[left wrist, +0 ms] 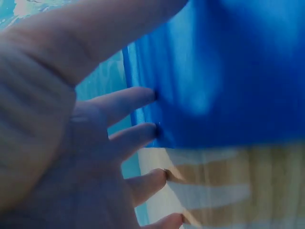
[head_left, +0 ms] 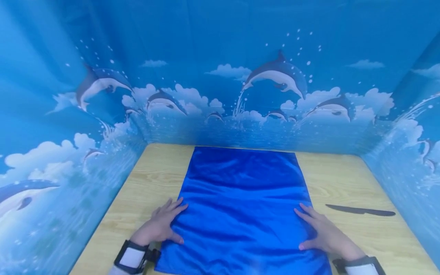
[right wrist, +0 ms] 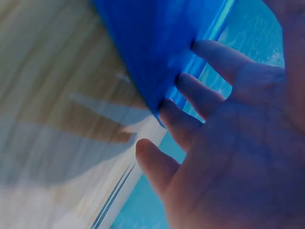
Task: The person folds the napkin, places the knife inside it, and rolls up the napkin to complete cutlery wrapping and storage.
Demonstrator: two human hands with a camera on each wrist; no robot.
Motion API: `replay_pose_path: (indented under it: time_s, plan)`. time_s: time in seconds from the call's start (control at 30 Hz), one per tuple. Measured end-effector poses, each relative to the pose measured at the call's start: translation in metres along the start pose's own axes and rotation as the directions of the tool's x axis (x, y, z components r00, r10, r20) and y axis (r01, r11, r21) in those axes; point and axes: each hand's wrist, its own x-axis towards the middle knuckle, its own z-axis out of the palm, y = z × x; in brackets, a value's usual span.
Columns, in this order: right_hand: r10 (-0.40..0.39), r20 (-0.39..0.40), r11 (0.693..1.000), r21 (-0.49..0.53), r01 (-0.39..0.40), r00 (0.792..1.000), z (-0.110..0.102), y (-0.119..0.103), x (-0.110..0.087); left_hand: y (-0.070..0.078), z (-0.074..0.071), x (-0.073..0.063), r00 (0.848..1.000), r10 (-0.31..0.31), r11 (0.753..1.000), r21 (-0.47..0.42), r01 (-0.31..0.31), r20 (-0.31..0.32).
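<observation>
A shiny blue cloth lies spread over the table, with soft creases running across it. At its left edge, my left hand touches the fabric with spread fingers. My right hand does the same along the right edge, fingers apart and thumb toward the middle. In the left wrist view, two fingertips meet the cloth while two others lie beyond its edge. The right wrist view has several fingertips on the cloth near its corner. Neither hand grips anything.
A dark knife lies on the wooden table, right of the cloth and beyond my right hand. Curtains printed with dolphins and clouds rise along the back and both sides of the table.
</observation>
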Motion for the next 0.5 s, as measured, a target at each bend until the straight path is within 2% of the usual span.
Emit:
replay_pose_path:
  time_s: [0.13, 0.23, 0.33, 0.43, 0.5]
  plan:
    - [-0.006, -0.022, 1.000, 0.001, 0.006, 1.000, -0.006, 0.000, -0.004, 0.002, -0.005, 0.004, 0.995, 0.078, 0.995, -0.051, -0.081, -0.058]
    - [0.000, -0.026, 1.000, 0.001, 0.000, 1.000, -0.011, -0.013, 0.001, -0.001, -0.013, 0.023, 0.982, 0.137, 0.985, -0.084, -0.149, -0.132]
    - [-0.040, -0.022, 0.999, -0.016, 0.040, 0.999, -0.012, -0.037, 0.013, -0.008, -0.019, 0.050, 0.977, 0.154, 0.982, -0.083, -0.168, -0.150]
    - [-0.098, 0.037, 0.995, -0.005, 0.098, 0.995, -0.006, -0.071, 0.024, -0.018, -0.025, 0.071, 0.980, 0.163, 0.981, -0.085, -0.174, -0.115]
    - [-0.144, 0.111, 0.990, 0.003, 0.144, 0.983, 0.006, -0.100, 0.033, -0.028, -0.031, 0.079, 0.983, 0.150, 0.973, -0.162, -0.165, -0.102]
